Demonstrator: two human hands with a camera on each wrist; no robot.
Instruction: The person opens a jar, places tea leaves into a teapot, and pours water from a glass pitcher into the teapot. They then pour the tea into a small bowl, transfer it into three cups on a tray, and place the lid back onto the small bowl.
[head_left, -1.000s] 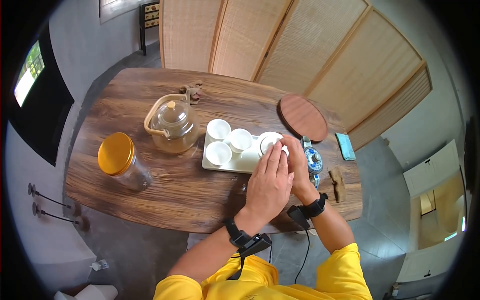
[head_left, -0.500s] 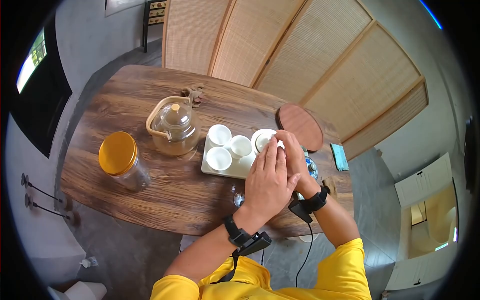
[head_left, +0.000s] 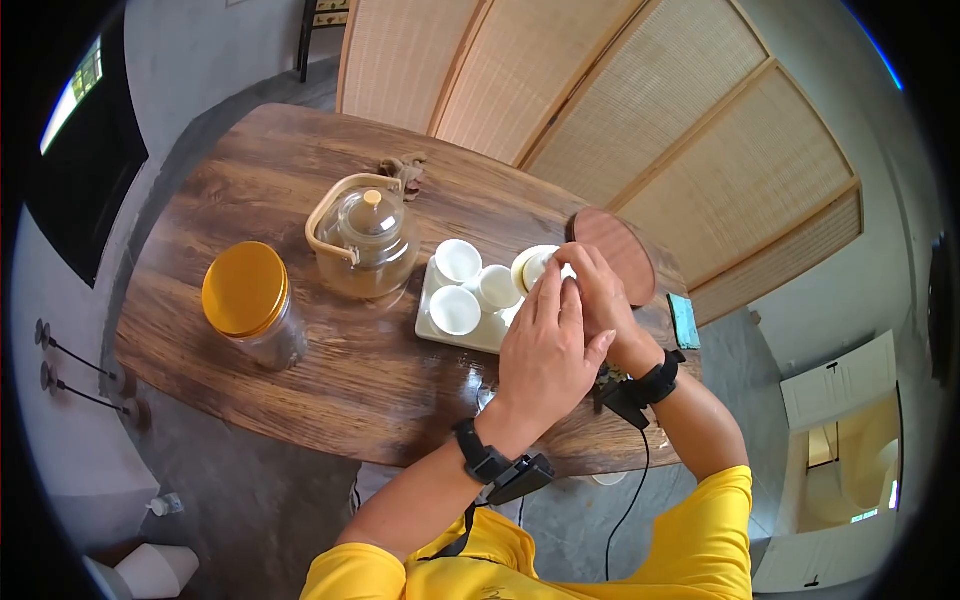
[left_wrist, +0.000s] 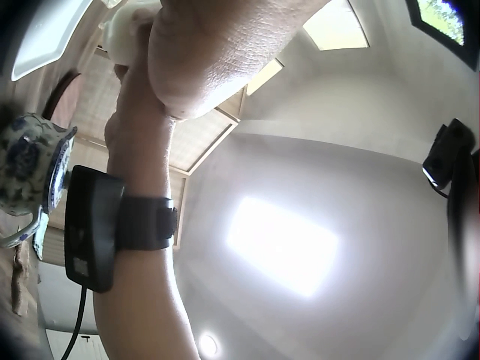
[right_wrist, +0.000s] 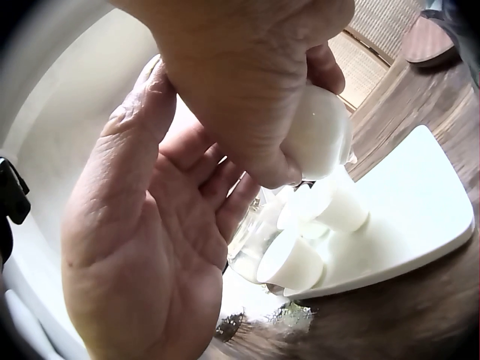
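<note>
My right hand (head_left: 605, 295) holds a white lidded bowl (head_left: 535, 268), tilted to the left above the right part of a white tray (head_left: 455, 343). A yellowish band shows between its rim and lid. The right wrist view has the bowl's rounded white side (right_wrist: 319, 131) under the curled fingers. Beside it is my left hand (head_left: 550, 345), palm turned toward the right hand and fingers extended close to the bowl. Several white cups (head_left: 456, 310) are grouped on the tray's left half. Behind the wrists, a blue-and-white teapot (left_wrist: 30, 161) is mostly hidden in the head view.
Left of the tray stand a glass kettle (head_left: 365, 245) with a bent wooden handle and a jar with a gold lid (head_left: 243, 288). A round wooden tray (head_left: 622, 265) and a turquoise cloth (head_left: 684, 320) lie to the right. A folding screen (head_left: 700, 130) stands behind the table.
The bowl has tipped further left in my right hand, and the yellowish band at its rim now shows. Both hands stay close together; the head view has shifted slightly.
</note>
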